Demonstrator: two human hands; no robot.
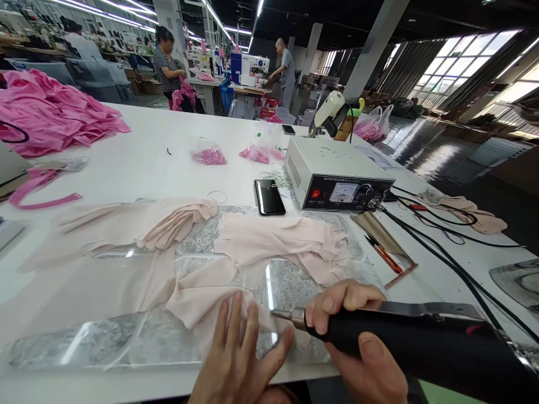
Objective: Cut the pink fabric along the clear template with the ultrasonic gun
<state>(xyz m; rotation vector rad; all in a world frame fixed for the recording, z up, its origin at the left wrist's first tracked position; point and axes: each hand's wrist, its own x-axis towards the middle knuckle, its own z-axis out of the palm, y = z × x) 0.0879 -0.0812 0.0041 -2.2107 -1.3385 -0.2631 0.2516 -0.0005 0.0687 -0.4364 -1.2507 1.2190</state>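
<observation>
My right hand [353, 331] is closed around a black handheld tool [404, 336] with a metal tip [286, 316], held low over the table's near edge. My left hand [238, 359] lies flat with fingers spread on a pale pink fabric piece [210, 300], just left of the tool's tip. The fabric rests on a clear glass plate [138, 336] over a grey patterned sheet. More pale pink fabric pieces [278, 238] lie in piles further back on the plate.
A white control box with a dial [337, 174] stands behind, black cables [442, 252] running from it. A black phone [269, 196], orange pens [383, 255], bags of pink bits [208, 154] and a bright pink fabric heap [50, 112] lie around. Other people work at far tables.
</observation>
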